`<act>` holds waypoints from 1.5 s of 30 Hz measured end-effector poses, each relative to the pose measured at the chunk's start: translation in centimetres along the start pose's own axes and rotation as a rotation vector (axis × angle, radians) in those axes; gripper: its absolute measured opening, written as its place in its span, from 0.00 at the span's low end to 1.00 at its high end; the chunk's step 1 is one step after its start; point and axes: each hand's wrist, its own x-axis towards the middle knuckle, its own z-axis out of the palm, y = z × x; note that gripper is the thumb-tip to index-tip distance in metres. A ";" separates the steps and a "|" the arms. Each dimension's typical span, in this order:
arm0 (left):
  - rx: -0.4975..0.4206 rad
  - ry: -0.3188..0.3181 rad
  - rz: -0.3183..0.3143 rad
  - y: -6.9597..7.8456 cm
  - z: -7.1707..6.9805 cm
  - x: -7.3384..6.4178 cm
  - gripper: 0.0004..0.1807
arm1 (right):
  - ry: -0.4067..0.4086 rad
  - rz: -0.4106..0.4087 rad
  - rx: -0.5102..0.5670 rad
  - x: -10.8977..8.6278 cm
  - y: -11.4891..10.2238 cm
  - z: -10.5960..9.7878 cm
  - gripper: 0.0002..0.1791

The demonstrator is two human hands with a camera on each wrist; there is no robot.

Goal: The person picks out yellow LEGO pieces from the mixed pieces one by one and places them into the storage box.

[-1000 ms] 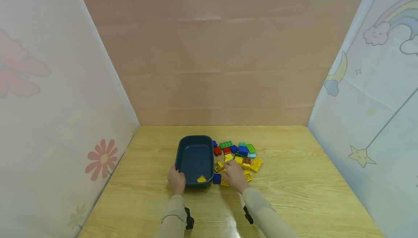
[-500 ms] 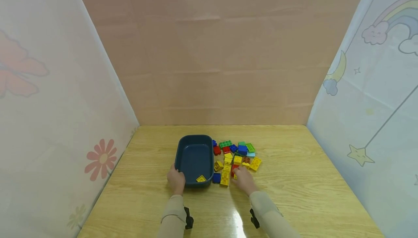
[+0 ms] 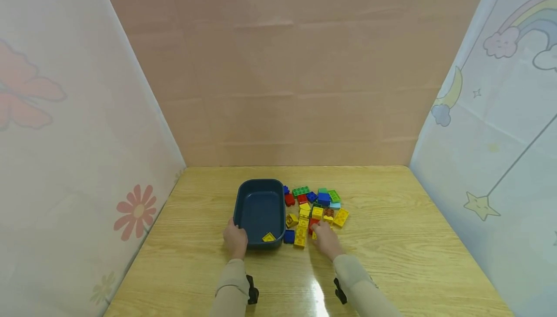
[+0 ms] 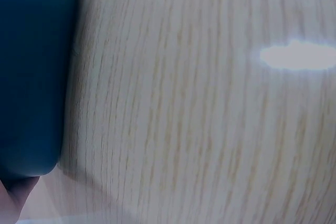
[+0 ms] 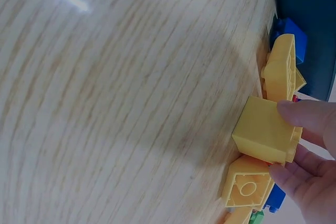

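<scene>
Right hand pinched yellow block, thumb against fingers; left hand gripped bin at left edge. Straight lift looked best, clear of upturned neighbour.

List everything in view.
Table: 1, pale wood, beneath
Tray: 1, dark blue, on table
Yellow blocks: several, yellow, one inside tray, others right
Blue blocks: 4+, blue, alongside
Red blocks: 3+, red, alongside
Green blocks: several, green, alongside
Pale-blue block: 1, pale blue, alongside
Brown block: 1, brown, alongside
Walls: 3, brown or whitish, around table
Left hand: 1, bare, tray's left rim
Right hand: 1, bare, pinching yellow block
Sleeves: 2, beige, forearms
Devices: 2, black, wrists
</scene>
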 end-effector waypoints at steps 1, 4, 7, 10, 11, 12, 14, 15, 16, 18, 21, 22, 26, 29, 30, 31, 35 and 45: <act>-0.003 0.003 0.001 0.0 0.0 0.0 0.23 | 0.004 0.000 0.005 0.0 0.0 0.0 0.13; -0.005 0.010 0.010 0.0 0.0 0.0 0.22 | 0.017 -0.011 0.013 0.0 0.0 0.2 0.13; 0.003 0.016 0.014 0.0 0.0 0.0 0.22 | 0.030 -0.031 0.016 -0.2 -0.1 0.3 0.13; -0.001 0.012 0.016 0.0 0.0 0.0 0.23 | 0.040 -0.042 0.009 -0.3 -0.1 0.4 0.14; -0.003 0.010 0.015 0.0 0.0 0.0 0.23 | 0.045 -0.041 0.004 -0.3 -0.2 0.4 0.14; -0.003 0.008 0.017 0.0 0.0 0.0 0.23 | 0.052 -0.037 0.005 -0.3 -0.2 0.4 0.15; -0.007 0.002 0.014 0.0 0.0 0.0 0.23 | 0.067 -0.033 0.007 -0.3 -0.2 0.4 0.16; -0.007 0.001 0.012 -0.1 0.0 0.0 0.23 | 0.077 -0.030 0.010 -0.3 -0.3 0.4 0.16; -0.007 0.000 0.012 -0.1 0.0 0.0 0.23 | 0.093 -0.034 0.013 -0.3 -0.3 0.3 0.17; -0.008 -0.002 0.009 0.0 0.0 0.0 0.23 | 0.126 -0.045 0.015 -0.2 -0.5 0.2 0.17; -0.010 0.001 0.010 0.0 0.0 0.0 0.23 | 0.173 -0.068 0.016 -0.2 -0.7 -0.2 0.17; -0.011 0.003 0.012 0.0 0.0 0.0 0.23 | 0.187 -0.076 0.016 -0.1 -0.8 -0.3 0.16; -0.018 0.014 0.026 0.0 0.0 -0.1 0.23 | 0.244 -0.113 0.032 0.0 -1.4 -0.8 0.16; -0.023 0.021 0.038 0.0 0.0 -0.1 0.22 | 0.343 -0.157 0.046 0.3 -1.8 -0.9 0.16; -0.022 0.023 0.038 0.0 0.0 -0.1 0.22 | 0.388 -0.176 0.056 0.5 -1.9 -1.0 0.16; -0.019 0.024 0.040 0.0 0.0 -0.1 0.22 | 0.436 -0.197 0.067 0.7 -2.1 -1.0 0.16; -0.009 0.028 0.042 -0.1 0.1 -0.1 0.22 | 0.624 -0.294 0.103 1.5 -2.7 -0.9 0.19; -0.044 0.045 0.069 -0.3 0.1 -0.1 0.20 | 0.695 -0.427 0.164 2.4 -5.2 -0.1 0.17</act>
